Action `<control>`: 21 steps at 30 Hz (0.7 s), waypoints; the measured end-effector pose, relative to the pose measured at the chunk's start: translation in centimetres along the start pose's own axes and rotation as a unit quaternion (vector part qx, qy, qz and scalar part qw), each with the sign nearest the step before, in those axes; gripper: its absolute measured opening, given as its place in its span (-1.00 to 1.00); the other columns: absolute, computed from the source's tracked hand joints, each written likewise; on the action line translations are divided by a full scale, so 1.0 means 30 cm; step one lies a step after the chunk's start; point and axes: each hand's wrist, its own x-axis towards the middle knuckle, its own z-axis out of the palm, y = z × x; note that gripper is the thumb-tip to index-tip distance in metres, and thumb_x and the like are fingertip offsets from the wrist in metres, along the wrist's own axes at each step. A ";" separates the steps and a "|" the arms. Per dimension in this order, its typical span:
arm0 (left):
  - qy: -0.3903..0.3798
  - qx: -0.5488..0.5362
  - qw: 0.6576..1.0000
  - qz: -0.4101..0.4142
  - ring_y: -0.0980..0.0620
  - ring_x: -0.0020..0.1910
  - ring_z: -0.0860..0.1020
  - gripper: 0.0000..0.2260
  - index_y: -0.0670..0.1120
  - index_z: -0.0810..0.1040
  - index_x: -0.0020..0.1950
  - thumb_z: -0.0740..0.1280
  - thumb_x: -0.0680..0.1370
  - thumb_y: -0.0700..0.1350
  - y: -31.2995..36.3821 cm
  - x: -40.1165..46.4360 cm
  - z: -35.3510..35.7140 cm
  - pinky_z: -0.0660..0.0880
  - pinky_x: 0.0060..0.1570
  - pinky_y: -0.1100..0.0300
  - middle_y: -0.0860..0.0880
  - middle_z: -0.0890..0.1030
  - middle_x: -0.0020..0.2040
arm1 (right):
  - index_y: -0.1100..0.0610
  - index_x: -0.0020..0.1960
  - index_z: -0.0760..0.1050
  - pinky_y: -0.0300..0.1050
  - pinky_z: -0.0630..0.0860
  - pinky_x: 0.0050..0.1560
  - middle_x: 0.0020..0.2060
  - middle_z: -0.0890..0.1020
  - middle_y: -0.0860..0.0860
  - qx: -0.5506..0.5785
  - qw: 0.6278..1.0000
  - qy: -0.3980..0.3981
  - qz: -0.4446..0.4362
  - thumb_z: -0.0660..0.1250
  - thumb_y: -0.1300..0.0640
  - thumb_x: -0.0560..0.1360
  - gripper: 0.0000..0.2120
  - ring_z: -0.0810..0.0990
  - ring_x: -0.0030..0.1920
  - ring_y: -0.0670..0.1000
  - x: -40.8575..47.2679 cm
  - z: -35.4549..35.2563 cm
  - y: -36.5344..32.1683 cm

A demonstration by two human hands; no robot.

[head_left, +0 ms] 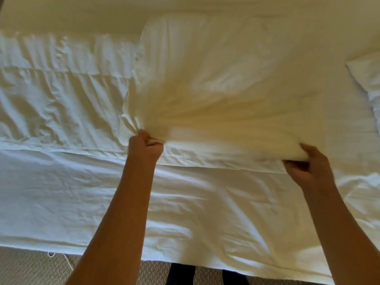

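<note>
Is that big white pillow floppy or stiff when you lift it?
Probably floppy: the pillow bunches into folds where the left hand grips its corner. Likely light: the right hand raises its puffy edge with only a pinch.

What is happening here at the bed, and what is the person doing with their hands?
A person stands at the side of a bed and handles a white pillow. The left hand grips bunched fabric at the pillow's near left corner, and the right hand holds its near edge. The pillow looks blurred. It lies over the wrinkled white sheet. A second pillow lies at the right edge.
</note>
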 end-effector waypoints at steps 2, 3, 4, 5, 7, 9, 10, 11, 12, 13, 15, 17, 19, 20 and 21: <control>-0.112 -0.124 0.985 0.045 0.09 -0.29 0.62 -0.66 -0.09 0.57 -0.15 0.15 0.47 -0.48 0.004 0.019 0.004 0.59 -0.11 0.18 0.02 0.63 -0.34 | 0.13 0.38 0.43 -0.07 0.56 0.18 0.27 0.59 0.06 0.111 0.990 -0.063 -0.052 0.21 0.29 0.58 -0.62 0.61 0.22 0.04 -0.006 -0.028 -0.036; -0.111 -0.086 0.988 0.061 0.05 -0.20 0.65 -0.66 -0.10 0.59 -0.09 0.16 0.46 -0.48 -0.005 0.030 -0.013 0.57 0.07 0.07 -0.01 0.67 -0.28 | 0.12 0.42 0.41 -0.05 0.57 0.16 0.26 0.60 0.05 0.104 0.990 -0.080 -0.053 0.24 0.32 0.55 -0.56 0.61 0.22 0.03 0.011 -0.040 -0.037; -0.095 -0.054 0.992 0.070 0.04 -0.13 0.65 -0.66 -0.12 0.59 -0.04 0.15 0.48 -0.48 -0.029 0.058 -0.054 0.51 0.21 0.01 -0.03 0.69 -0.26 | 0.11 0.43 0.40 -0.05 0.59 0.12 0.27 0.60 0.05 0.062 0.994 -0.077 -0.043 0.32 0.35 0.48 -0.46 0.61 0.21 0.03 0.026 -0.061 -0.009; -0.080 -0.004 0.994 0.068 0.03 -0.08 0.63 -0.66 -0.13 0.57 -0.03 0.12 0.49 -0.49 -0.057 0.094 -0.102 0.44 0.30 -0.02 -0.03 0.69 -0.27 | 0.08 0.43 0.40 -0.05 0.62 0.04 0.25 0.61 0.05 0.034 0.997 -0.065 -0.009 0.47 0.34 0.35 -0.31 0.64 0.17 0.02 0.053 -0.098 0.025; -0.054 0.091 0.993 0.044 0.00 -0.06 0.61 -0.66 -0.11 0.54 -0.03 0.06 0.57 -0.45 -0.103 0.145 -0.181 0.38 0.34 -0.07 -0.03 0.69 -0.31 | 0.05 0.34 0.48 -0.08 0.66 -0.19 -0.01 0.71 0.02 0.010 1.000 0.008 0.021 0.74 0.19 -0.14 0.06 0.71 -0.09 -0.02 0.078 -0.158 0.080; -0.021 0.147 0.989 0.025 -0.02 -0.13 0.57 -0.67 -0.08 0.53 -0.04 0.06 0.57 -0.41 -0.113 0.166 -0.201 0.41 0.25 -0.10 -0.03 0.67 -0.27 | 0.06 0.08 0.54 -0.17 0.62 -0.35 -0.23 0.64 -0.01 0.000 0.997 0.066 0.046 0.73 0.06 -0.25 -0.09 0.63 -0.30 -0.05 0.082 -0.175 0.091; -0.009 0.162 0.986 0.025 -0.03 -0.14 0.56 -0.70 -0.08 0.53 -0.05 0.09 0.55 -0.39 -0.107 0.160 -0.193 0.44 0.18 -0.10 -0.05 0.64 -0.21 | 0.07 0.01 0.52 -0.19 0.60 -0.34 -0.20 0.59 0.00 -0.009 0.995 0.086 0.053 0.68 0.02 -0.08 -0.30 0.58 -0.26 -0.04 0.057 -0.157 0.092; 0.002 0.169 0.985 0.034 -0.05 -0.11 0.56 -0.76 -0.09 0.53 -0.03 0.16 0.51 -0.36 -0.093 0.151 -0.187 0.48 0.10 -0.08 -0.07 0.61 -0.14 | 0.09 0.00 0.50 -0.15 0.61 -0.25 -0.14 0.57 0.02 0.005 0.995 0.089 0.054 0.60 -0.03 0.10 -0.45 0.57 -0.17 -0.02 0.028 -0.131 0.101; 0.018 0.174 0.983 0.053 -0.08 -0.06 0.57 -0.82 -0.09 0.54 0.00 0.25 0.48 -0.30 -0.076 0.136 -0.180 0.52 0.03 -0.06 -0.10 0.60 -0.07 | 0.10 0.03 0.49 -0.09 0.61 -0.11 -0.06 0.58 0.04 0.011 0.996 0.070 0.058 0.53 -0.08 0.24 -0.53 0.57 -0.07 0.01 0.022 -0.119 0.114; 0.035 0.174 0.982 0.072 -0.10 -0.01 0.58 -0.81 -0.07 0.55 0.05 0.36 0.46 -0.21 -0.059 0.126 -0.171 0.54 -0.01 -0.07 -0.11 0.60 0.00 | 0.11 0.08 0.49 -0.03 0.59 0.03 0.01 0.59 0.05 0.014 0.996 0.056 0.065 0.48 -0.11 0.35 -0.57 0.58 0.02 0.04 0.008 -0.099 0.125; 0.049 0.184 0.977 0.098 -0.12 0.02 0.60 -0.60 -0.02 0.52 0.17 0.52 0.39 0.00 -0.021 0.130 -0.142 0.57 -0.01 -0.12 -0.09 0.60 0.08 | 0.08 0.17 0.51 0.05 0.59 0.11 0.12 0.62 0.06 0.006 0.997 0.030 0.069 0.41 -0.10 0.47 -0.63 0.60 0.10 0.08 -0.010 -0.038 0.132; 0.033 0.173 0.980 0.094 -0.10 -0.02 0.63 -0.55 -0.05 0.50 0.21 0.54 0.41 0.05 0.005 0.131 -0.105 0.62 -0.10 -0.08 -0.08 0.62 0.10 | 0.05 0.27 0.51 0.09 0.60 0.13 0.19 0.64 0.07 0.020 0.998 -0.001 0.057 0.38 0.00 0.52 -0.66 0.62 0.16 0.10 -0.015 0.023 0.122; -0.011 0.102 0.993 0.064 -0.06 -0.03 0.63 -0.81 -0.08 0.55 0.14 0.38 0.57 -0.05 0.005 0.131 -0.079 0.63 -0.08 0.02 -0.06 0.64 0.06 | 0.07 0.37 0.47 0.15 0.53 0.23 0.24 0.62 0.08 0.092 0.994 -0.053 0.028 0.34 0.11 0.53 -0.59 0.57 0.26 0.13 -0.011 0.052 0.099; -0.031 0.061 0.996 0.056 -0.05 0.00 0.61 -0.86 -0.08 0.57 0.11 0.27 0.62 -0.08 -0.003 0.128 -0.074 0.61 0.00 0.05 -0.05 0.63 0.03 | 0.09 0.40 0.45 0.17 0.51 0.25 0.25 0.61 0.10 0.133 0.988 -0.084 0.008 0.32 0.14 0.53 -0.56 0.55 0.29 0.15 -0.003 0.049 0.082; -0.057 0.025 0.996 0.060 -0.08 0.05 0.59 -0.81 -0.08 0.57 0.13 0.20 0.65 -0.07 -0.016 0.129 -0.077 0.57 0.08 0.04 -0.07 0.63 0.03 | 0.11 0.41 0.44 0.19 0.49 0.27 0.26 0.60 0.11 0.177 0.978 -0.111 -0.006 0.31 0.17 0.52 -0.55 0.54 0.30 0.16 -0.004 0.043 0.063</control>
